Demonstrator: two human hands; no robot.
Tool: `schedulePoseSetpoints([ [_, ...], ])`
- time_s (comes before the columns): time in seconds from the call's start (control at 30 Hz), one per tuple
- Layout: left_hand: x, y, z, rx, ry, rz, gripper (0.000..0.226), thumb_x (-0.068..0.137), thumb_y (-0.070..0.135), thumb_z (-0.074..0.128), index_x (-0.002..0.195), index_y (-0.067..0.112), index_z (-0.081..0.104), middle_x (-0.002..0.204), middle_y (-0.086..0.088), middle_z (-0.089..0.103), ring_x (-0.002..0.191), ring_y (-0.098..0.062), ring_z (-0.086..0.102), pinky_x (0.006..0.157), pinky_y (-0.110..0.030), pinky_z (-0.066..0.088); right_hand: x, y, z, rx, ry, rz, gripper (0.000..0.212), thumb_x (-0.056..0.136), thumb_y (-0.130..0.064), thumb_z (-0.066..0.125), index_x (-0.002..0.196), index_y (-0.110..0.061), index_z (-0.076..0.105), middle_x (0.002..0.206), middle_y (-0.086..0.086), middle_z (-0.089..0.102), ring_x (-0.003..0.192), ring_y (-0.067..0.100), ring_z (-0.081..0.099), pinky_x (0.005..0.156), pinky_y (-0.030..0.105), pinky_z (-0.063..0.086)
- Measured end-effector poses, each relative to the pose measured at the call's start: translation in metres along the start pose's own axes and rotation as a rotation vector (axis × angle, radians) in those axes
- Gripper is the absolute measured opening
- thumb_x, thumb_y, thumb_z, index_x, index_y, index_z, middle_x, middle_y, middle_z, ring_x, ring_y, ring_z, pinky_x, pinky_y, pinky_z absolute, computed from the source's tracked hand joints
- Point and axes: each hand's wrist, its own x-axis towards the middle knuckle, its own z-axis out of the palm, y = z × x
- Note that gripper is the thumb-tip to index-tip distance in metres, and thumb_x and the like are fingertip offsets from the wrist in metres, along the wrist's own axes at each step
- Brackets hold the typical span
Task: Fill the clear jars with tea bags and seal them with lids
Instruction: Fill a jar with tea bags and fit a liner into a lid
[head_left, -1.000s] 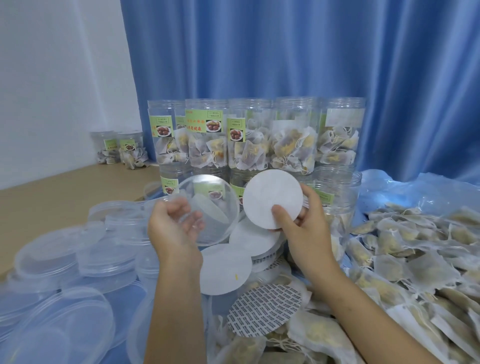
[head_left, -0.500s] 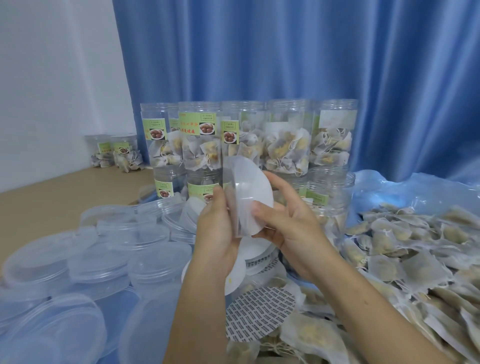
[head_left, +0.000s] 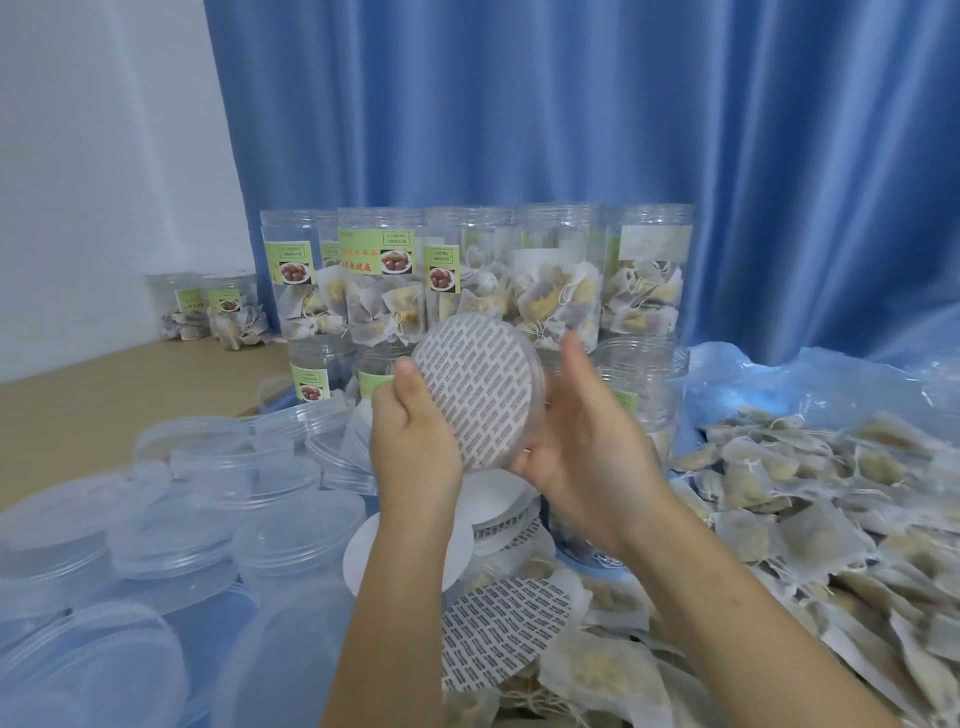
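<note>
Between both hands I hold a clear plastic lid (head_left: 480, 392) tilted toward me, with a round printed seal liner showing inside it. My left hand (head_left: 413, 436) grips its left edge, thumb on the rim. My right hand (head_left: 582, 441) cups its right and lower edge with fingers fairly straight. Behind stand clear jars with green labels (head_left: 382, 283), holding tea bags and without lids. Loose tea bags (head_left: 810, 499) cover the blue sheet on the right.
Several clear lids (head_left: 223, 499) lie heaped at the left. Loose white and printed liner discs (head_left: 501, 631) lie below my hands. Two small jars (head_left: 221, 306) stand at the far wall on the wooden floor. A blue curtain (head_left: 571, 130) hangs behind.
The white liner disc from my right hand has gone into the clear lid from my left. Both hands came together and turned the lid so its printed liner faces me.
</note>
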Motion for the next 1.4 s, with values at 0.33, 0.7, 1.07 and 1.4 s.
schedulePoseSetpoints([
  [0.33,-0.003,0.015,-0.01,-0.579,-0.387,-0.169,0.034,0.074,0.025,0.066,0.103,0.008,0.063,0.095,-0.008,0.074,0.088,-0.02,0.071,0.07,-0.033,0.059,-0.004,-0.01,-0.013,-0.837,0.308,-0.36,0.045,0.09,-0.026,0.061,0.132,-0.031,0.046,0.124,-0.009,0.055,0.105,-0.002,0.057,0.085,0.02,0.051],
  [0.7,-0.024,0.02,0.016,-0.372,-0.546,-0.207,0.028,0.085,0.025,0.063,0.106,0.006,0.063,0.09,-0.007,0.075,0.082,-0.021,0.073,0.069,-0.031,0.06,0.004,-0.042,-0.054,-1.476,0.494,-0.357,0.084,0.063,-0.069,0.06,0.138,-0.038,0.039,0.144,0.003,0.036,0.134,0.02,0.031,0.111,0.04,0.03],
  [1.07,-0.007,0.002,0.009,-0.277,-0.206,-0.271,0.01,0.091,0.01,0.055,0.086,0.015,0.062,0.065,0.005,0.069,0.056,-0.007,0.063,0.058,-0.023,0.049,0.032,-0.054,-0.082,-1.694,0.246,0.324,0.074,0.05,-0.082,0.052,0.12,-0.061,0.044,0.145,0.006,0.039,0.126,0.027,0.044,0.092,0.036,0.037],
  [1.4,-0.01,-0.003,0.012,-0.244,-0.238,-0.307,0.009,0.091,0.012,0.056,0.084,0.014,0.06,0.071,0.0,0.068,0.062,-0.012,0.062,0.059,-0.024,0.049,-0.003,-0.036,-0.083,-1.7,0.336,0.105,0.081,0.051,-0.077,0.055,0.127,-0.066,0.032,0.143,-0.001,0.035,0.13,0.023,0.038,0.101,0.037,0.036],
])
